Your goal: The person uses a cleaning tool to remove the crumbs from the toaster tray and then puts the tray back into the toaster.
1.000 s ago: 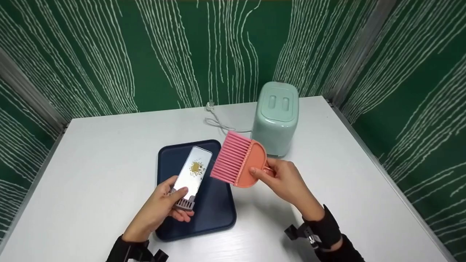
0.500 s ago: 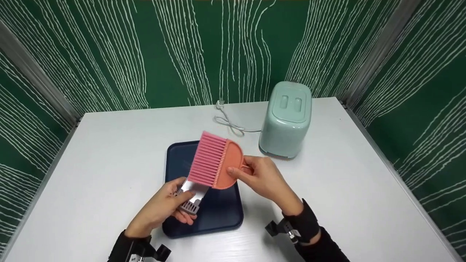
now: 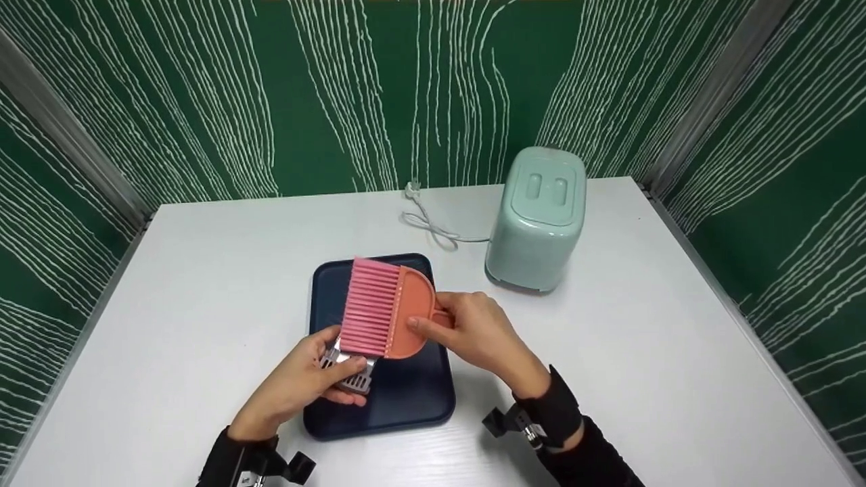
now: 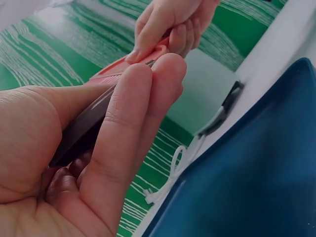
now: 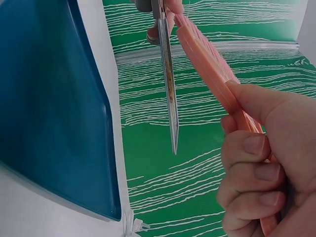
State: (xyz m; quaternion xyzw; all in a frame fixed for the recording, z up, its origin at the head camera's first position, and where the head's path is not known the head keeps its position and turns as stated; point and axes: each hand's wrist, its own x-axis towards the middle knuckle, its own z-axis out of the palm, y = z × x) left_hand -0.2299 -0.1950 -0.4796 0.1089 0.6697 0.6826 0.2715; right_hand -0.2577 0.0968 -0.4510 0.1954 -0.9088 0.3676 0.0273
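My left hand (image 3: 291, 385) grips the slotted end of a flat metal crumb tray (image 3: 356, 383), thumb on top and fingers beneath. In the right wrist view brownish crumbs show along the crumb tray (image 5: 169, 79). My right hand (image 3: 477, 331) holds a brush (image 3: 411, 314) by its handle; it has an orange half-round head and pink bristles. In the head view the bristles cover most of the crumb tray, their lower corner close to the left thumb. In the right wrist view the brush leans at an angle beside the tray, with bristles near its held end.
Beneath both hands a dark blue serving tray (image 3: 413, 399) lies on the white table (image 3: 223, 284). A mint-green toaster (image 3: 538, 216) stands at the back right. Its pale cord (image 3: 433, 226) runs left to a plug by the green, white-streaked wall.
My right hand has carried the brush left over the crumb tray, covering the crumbs seen earlier, then slightly down toward the left thumb. My left hand keeps its grip.
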